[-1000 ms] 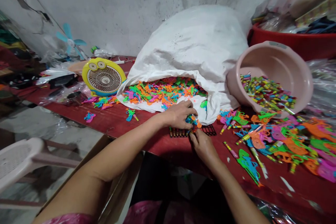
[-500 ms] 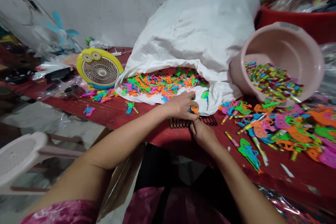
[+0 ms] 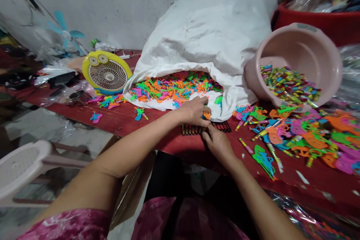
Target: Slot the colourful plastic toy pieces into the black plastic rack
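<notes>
My left hand (image 3: 194,111) is curled above a black plastic grid (image 3: 222,126) at the table's front edge. A small orange plastic piece (image 3: 207,114) shows between its bent fingers. My right hand (image 3: 218,140) meets it from the right, fingertips pinched together at the grid; what they grip, if anything, is hidden. Small rolled tubes (image 3: 191,129) stand side by side in the grid's left part. Just behind the hands lies the mouth of a white sack (image 3: 208,33), full of colourful plastic pieces (image 3: 165,89).
A pink tub (image 3: 302,50) of small wrapped tubes leans at the right, before a red tub (image 3: 317,20). Colourful pieces with tubes (image 3: 300,135) are heaped on the red table (image 3: 174,146). A yellow fan (image 3: 108,72) stands left; a stool (image 3: 25,165) is below.
My fingers have shifted slightly at the grid, and the orange piece sits a little lower and shows less. The whole view has moved slightly.
</notes>
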### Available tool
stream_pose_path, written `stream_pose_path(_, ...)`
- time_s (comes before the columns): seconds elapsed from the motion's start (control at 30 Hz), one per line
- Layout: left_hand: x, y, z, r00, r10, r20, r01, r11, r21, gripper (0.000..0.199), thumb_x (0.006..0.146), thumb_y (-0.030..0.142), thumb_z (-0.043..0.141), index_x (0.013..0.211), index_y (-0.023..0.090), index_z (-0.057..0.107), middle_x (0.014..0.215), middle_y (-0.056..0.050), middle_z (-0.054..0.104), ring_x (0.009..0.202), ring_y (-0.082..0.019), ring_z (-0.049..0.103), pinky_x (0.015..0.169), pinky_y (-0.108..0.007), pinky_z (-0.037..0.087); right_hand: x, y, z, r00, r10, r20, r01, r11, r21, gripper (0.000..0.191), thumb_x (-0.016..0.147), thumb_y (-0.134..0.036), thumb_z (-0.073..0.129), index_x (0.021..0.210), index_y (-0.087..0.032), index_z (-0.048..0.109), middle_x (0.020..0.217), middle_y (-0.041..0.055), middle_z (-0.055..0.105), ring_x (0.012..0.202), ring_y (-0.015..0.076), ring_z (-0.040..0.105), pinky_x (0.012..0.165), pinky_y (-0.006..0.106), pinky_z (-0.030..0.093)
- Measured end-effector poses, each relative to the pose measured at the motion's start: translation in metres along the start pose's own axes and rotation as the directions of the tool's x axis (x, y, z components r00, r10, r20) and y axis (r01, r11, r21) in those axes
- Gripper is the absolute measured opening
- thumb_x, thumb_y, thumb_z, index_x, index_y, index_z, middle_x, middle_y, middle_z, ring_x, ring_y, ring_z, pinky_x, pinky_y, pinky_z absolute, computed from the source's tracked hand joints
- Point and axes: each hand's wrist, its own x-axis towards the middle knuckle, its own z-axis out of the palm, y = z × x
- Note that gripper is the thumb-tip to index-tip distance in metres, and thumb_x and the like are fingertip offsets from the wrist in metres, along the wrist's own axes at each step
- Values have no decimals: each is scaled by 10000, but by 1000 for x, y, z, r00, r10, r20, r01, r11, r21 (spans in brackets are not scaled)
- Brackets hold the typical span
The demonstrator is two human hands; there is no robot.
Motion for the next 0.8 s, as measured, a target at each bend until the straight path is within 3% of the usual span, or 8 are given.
stream_pose_path(0.13, 1, 0, 0, 1000, 19, -21, -19, 1000, 7, 334, 807, 453, 637, 1023, 224, 747, 1165, -103, 541, 1053, -269, 542, 904, -369, 457, -3, -11, 6, 997, 81, 3, -81, 994, -72, 320, 1014, -315, 358, 1163, -161, 595, 974, 115, 728, 865, 237, 677, 664, 289, 354)
stream_pose_path(0.2, 0, 1, -2, 1000, 14, -12, -13, 1000, 28, 332, 806, 452, 639, 1014, 216, 747, 1133, -100, 555, 1024, -260, 553, 891, -359, 459, -7, -10, 6, 998, 61, 15, -60, 998, -29, 315, 1006, -301, 379, 1181, -164, 603, 1014, 111, 732, 905, 236, 680, 697, 288, 385)
stream_pose_path(0.3, -2, 3, -5, 1000, 20, -6, -20, 999, 41, 325, 830, 454, 618, 1000, 208, 745, 1077, -92, 574, 994, -243, 566, 876, -343, 462, -23, 7, -4, 998, -19, -67, 24, 997, 78, 345, 975, -249, 437, 1278, -161, 576, 1207, 114, 694, 1062, 227, 650, 822, 288, 432)
stream_pose_path(0.37, -4, 2, -6, 999, 48, -20, -48, 998, 35, 327, 844, 459, 605, 1001, 209, 745, 1055, -91, 584, 974, -237, 572, 864, -340, 463, -41, 29, -19, 986, -50, -157, 63, 995, 75, 329, 975, -248, 432, 1245, -169, 604, 1233, 110, 677, 1091, 219, 632, 870, 295, 442)
stream_pose_path(0.47, -6, 2, -8, 995, 100, -26, -100, 995, 27, 314, 840, 459, 613, 972, 209, 750, 1037, -89, 596, 940, -230, 574, 845, -337, 463, -72, 72, -47, 975, -26, -222, 9, 997, -78, 279, 990, -310, 423, 1054, -205, 673, 1022, 81, 692, 926, 214, 643, 794, 300, 450)
stream_pose_path(0.57, -6, 7, -11, 989, 148, 10, -148, 989, -5, 277, 824, 425, 638, 954, 207, 750, 1056, -86, 604, 961, -229, 575, 868, -335, 465, -94, 103, -67, 982, -1, -189, -53, 958, -281, 270, 982, -363, 461, 990, -203, 679, 980, 86, 654, 883, 221, 624, 760, 310, 442)
stream_pose_path(0.67, -7, 18, -15, 976, 215, 45, -213, 976, -54, 268, 815, 391, 654, 993, 215, 751, 1112, -89, 603, 1010, -232, 573, 909, -339, 467, -97, 107, -70, 994, -34, -104, -14, 902, -432, 203, 946, -292, 525, 1001, -182, 686, 1013, 106, 632, 946, 240, 602, 795, 325, 433)
stream_pose_path(0.8, -12, 27, -18, 947, 314, 73, -306, 947, -102, 263, 818, 379, 650, 1011, 229, 746, 1144, -88, 597, 1046, -238, 565, 934, -344, 469, -83, 88, -66, 998, -25, -49, -6, 844, -537, 210, 924, -155, 492, 972, -150, 697, 1014, 132, 629, 990, 272, 565, 827, 361, 391)
